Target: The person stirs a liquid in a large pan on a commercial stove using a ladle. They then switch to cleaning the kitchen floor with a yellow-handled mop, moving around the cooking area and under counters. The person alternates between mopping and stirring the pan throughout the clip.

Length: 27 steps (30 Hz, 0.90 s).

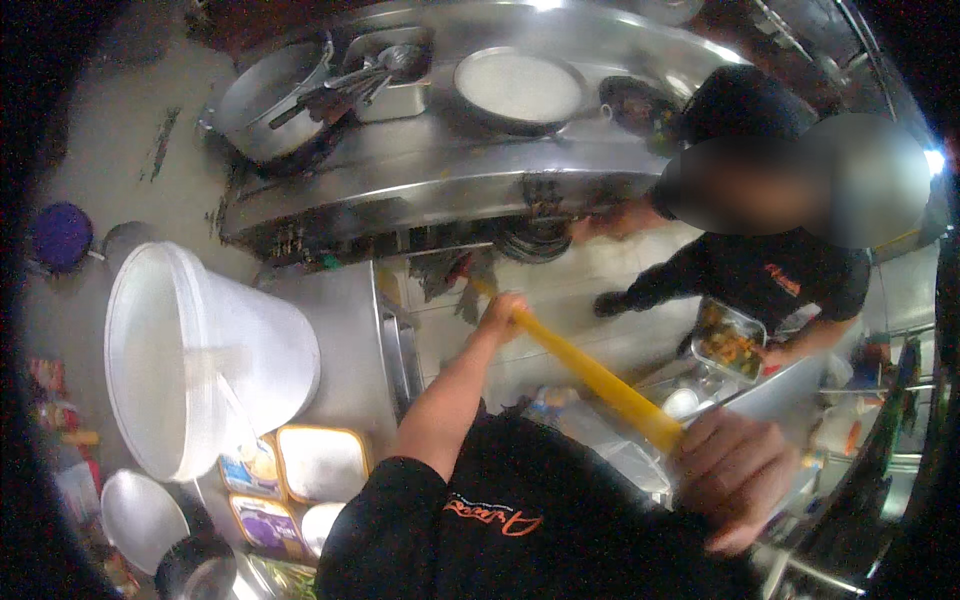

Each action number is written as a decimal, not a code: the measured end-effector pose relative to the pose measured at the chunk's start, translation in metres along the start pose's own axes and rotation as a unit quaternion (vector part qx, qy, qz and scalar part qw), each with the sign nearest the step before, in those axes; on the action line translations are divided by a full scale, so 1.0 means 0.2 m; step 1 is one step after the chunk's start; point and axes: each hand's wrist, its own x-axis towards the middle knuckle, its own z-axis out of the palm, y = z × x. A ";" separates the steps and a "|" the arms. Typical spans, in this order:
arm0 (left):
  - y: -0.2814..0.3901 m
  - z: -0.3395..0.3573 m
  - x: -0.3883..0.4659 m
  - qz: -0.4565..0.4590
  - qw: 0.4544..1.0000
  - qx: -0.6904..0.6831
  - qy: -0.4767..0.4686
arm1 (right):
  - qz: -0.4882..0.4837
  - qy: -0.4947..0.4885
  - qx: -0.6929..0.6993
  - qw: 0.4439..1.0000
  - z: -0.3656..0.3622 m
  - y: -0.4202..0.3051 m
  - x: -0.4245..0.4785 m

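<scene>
A mop's yellow handle [592, 367] slants across my front. My left hand [506, 316] grips it low down, near the mop's head. My right hand [735, 476] is closed around the handle's upper end, close to the camera and slightly blurred. Grey mop strands [469, 300] lie on the tiled floor [525, 367] beyond my left hand, at the foot of the steel counter.
A co-worker [787, 277] stands at the right, holding a tray of cut vegetables [727, 341]. Along the far steel counter [450, 180] stand a large pot [270, 105], utensils and a white-filled pan [520, 84]. A big white bucket [255, 345] and tubs [322, 463] are at the left.
</scene>
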 end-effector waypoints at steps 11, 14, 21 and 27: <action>0.34 0.12 -0.11 0.022 0.997 -0.060 0.034 | -0.040 0.303 -0.131 0.943 0.16 -0.15 -0.35; 0.33 0.06 -0.05 0.007 0.996 -0.043 0.081 | -0.012 0.259 -0.167 0.951 0.06 -0.10 -0.28; -0.07 -0.52 0.22 -0.188 0.910 0.020 0.368 | 0.285 0.302 -0.107 0.904 -0.29 0.45 0.09; -0.52 -1.07 0.08 -0.139 0.712 -0.421 0.545 | 0.453 0.286 0.158 0.829 -0.43 1.52 0.66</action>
